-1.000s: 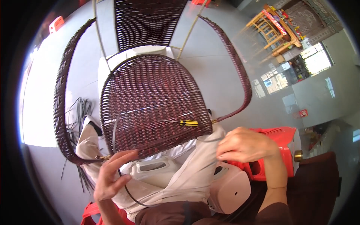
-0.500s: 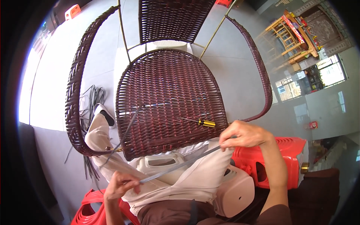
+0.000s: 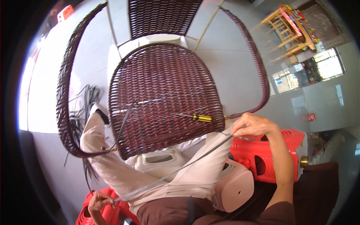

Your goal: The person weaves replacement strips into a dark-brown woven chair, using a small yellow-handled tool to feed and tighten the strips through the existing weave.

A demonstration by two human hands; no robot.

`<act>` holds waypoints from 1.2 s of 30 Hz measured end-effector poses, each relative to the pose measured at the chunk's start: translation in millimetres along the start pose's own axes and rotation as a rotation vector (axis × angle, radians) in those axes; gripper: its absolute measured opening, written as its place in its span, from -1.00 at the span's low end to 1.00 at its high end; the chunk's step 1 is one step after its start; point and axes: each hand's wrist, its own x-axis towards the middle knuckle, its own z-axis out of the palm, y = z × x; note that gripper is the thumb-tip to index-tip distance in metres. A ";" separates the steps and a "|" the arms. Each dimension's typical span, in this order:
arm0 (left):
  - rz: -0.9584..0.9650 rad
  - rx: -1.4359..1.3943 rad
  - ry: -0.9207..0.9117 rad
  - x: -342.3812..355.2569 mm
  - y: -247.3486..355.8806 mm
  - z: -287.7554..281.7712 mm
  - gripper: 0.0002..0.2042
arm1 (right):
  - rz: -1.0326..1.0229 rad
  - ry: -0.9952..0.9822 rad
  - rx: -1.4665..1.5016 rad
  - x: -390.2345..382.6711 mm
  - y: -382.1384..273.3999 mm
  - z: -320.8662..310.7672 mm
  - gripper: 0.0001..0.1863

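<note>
Between my two hands a long flat grey weaving strip (image 3: 173, 172) runs slantwise over my lap. My left hand (image 3: 100, 202), low at the left, pinches one part of it. Beside the seat's near right corner, my right hand (image 3: 252, 125) has its fingers closed on the other part. In front of me stands a brown wicker chair seat (image 3: 165, 88) with woven armrests. Another loose strip end (image 3: 126, 119) lies over the seat's left side. A screwdriver (image 3: 201, 118) with a yellow and black handle rests on the weave.
A bundle of grey strips (image 3: 89, 98) lies on the floor left of the chair. Beside my right leg are a pinkish plastic stool (image 3: 237, 187) and a red plastic stool (image 3: 279, 150). A white plastic stool (image 3: 159, 159) stands between my legs. Wooden furniture (image 3: 288, 32) is at the far right.
My left hand has moved down and to the left, and the strip stretches longer between my hands. My right hand has shifted slightly right and up. The whole view has moved a little.
</note>
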 end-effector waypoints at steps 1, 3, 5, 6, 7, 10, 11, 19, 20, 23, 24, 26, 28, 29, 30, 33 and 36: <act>-0.021 0.001 0.028 2.7 -1.7 -2.8 -0.90 | 0.058 -0.003 -0.018 -4.5 0.5 -1.3 -0.79; -0.042 -0.016 0.030 6.8 6.1 0.6 -0.88 | 0.183 -0.039 -0.015 -9.7 18.5 -4.0 -0.79; -0.058 0.045 0.012 21.2 26.7 12.2 -0.87 | 0.256 -0.080 0.000 -11.0 29.9 4.1 -0.79; -0.051 0.096 0.007 27.7 48.0 26.5 -0.85 | 0.226 0.040 -0.283 -13.1 27.7 12.2 -0.78; -0.041 0.123 0.029 30.8 58.1 38.7 -0.86 | 0.180 0.165 -0.561 -13.4 26.9 20.5 -0.76; 0.025 0.200 0.021 45.1 72.5 65.3 -0.87 | -0.113 0.341 -0.479 10.2 -5.7 58.9 -0.65; 0.079 0.255 -0.001 49.4 75.1 72.0 -0.89 | -0.199 0.337 -0.411 24.4 -21.5 72.6 -0.65; 0.260 0.584 -0.036 79.8 116.6 120.4 -0.90 | -0.552 0.067 0.020 128.9 -90.2 182.7 -0.71; 0.268 0.587 -0.042 75.9 114.9 118.6 -0.90 | -0.463 -0.036 0.071 129.9 -96.2 183.7 -0.73; 0.234 0.471 0.083 58.3 93.7 97.5 -0.91 | -0.419 -0.131 0.054 125.6 -80.8 173.0 -0.72; 0.190 0.372 0.121 53.6 89.0 92.9 -0.90 | -0.364 -0.246 0.056 122.0 -76.4 168.4 -0.70; 0.149 0.363 0.151 52.0 91.1 92.4 -0.89 | -0.425 -0.121 0.158 114.4 -75.7 175.7 -0.66; 0.162 0.410 0.123 59.5 99.7 105.0 -0.89 | -0.444 0.044 0.086 113.1 -80.4 182.8 -0.65; 0.173 0.466 0.095 62.4 105.8 112.0 -0.89 | -0.439 0.040 0.078 114.5 -83.7 186.9 -0.66; 0.174 0.467 0.096 64.2 110.0 117.5 -0.89 | -0.441 0.041 0.077 115.9 -88.6 185.3 -0.66; 0.319 0.635 0.021 66.0 119.3 124.4 -0.91 | -0.394 -0.038 0.113 116.2 -95.1 186.6 -0.77; 0.296 0.560 -0.004 61.3 109.2 111.9 -0.91 | -0.351 -0.079 0.087 107.8 -90.8 179.8 -0.80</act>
